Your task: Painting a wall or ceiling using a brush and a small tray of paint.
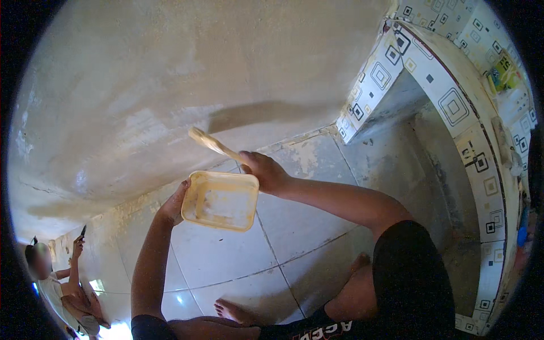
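Note:
My left hand (pixel 173 205) grips the left side of a shallow rectangular cream-yellow plastic tub (pixel 218 225), thumb at its rim. Whitish smears cover the tub's inside, which faces me. In my right hand (pixel 265 173) is a slim brush-like tool (pixel 214 143) coated in cream-coloured paste. The thicker end of this tool points up and left, towards the wall; I cannot make out whether it has bristles. My right hand is close to the tub's upper right corner; whether it touches the rim cannot be told.
A patchy beige wall (pixel 170 68) rises in front, meeting a grey tiled floor (pixel 226 260). At right stands a counter (pixel 453 107) faced with patterned tiles, with a yellow-green packet (pixel 503 73) on top. Another person (pixel 65 280) sits at far left, holding a dark object.

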### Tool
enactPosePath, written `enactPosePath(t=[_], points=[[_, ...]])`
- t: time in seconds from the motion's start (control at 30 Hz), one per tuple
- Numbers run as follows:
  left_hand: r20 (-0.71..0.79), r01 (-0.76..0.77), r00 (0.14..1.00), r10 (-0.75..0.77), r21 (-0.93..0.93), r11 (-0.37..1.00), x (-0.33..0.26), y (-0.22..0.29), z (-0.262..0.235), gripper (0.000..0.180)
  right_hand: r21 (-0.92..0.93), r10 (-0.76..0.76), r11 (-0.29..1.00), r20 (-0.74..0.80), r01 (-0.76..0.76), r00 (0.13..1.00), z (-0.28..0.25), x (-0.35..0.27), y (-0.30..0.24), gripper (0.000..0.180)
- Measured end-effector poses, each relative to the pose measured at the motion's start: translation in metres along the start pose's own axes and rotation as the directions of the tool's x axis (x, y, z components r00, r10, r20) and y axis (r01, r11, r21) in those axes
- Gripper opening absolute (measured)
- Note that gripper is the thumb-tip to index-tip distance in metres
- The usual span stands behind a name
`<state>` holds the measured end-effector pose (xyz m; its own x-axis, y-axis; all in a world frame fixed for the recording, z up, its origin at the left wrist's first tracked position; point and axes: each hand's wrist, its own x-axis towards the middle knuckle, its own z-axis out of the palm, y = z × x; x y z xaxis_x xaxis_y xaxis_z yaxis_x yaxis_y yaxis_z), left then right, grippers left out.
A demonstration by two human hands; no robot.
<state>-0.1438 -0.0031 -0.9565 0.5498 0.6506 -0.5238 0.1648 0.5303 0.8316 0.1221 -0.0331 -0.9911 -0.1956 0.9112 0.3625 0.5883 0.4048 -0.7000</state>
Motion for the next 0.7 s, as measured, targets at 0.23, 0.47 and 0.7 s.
enactPosePath(t=[0.23,0.47,0.7], points=[[-0.014,0.022,1.000,-0.022,-0.026,0.999,-0.009,-0.005,-0.016,0.067,-0.105,0.120,0.986,-0.121,-0.133,0.985,-0.026,-0.002,0.039,0.015],[0.054,-0.035,0.998,0.034,0.003,0.999,-0.002,0.005,-0.010,0.067,-0.202,0.279,0.890,-0.469,-0.409,0.838,-0.098,-0.079,0.112,0.018],[0.111,0.012,0.994,-0.015,0.036,0.999,-0.004,0.003,0.004,0.065,-0.154,0.283,0.801,-0.754,-0.578,0.593,-0.079,-0.066,0.141,0.012]])
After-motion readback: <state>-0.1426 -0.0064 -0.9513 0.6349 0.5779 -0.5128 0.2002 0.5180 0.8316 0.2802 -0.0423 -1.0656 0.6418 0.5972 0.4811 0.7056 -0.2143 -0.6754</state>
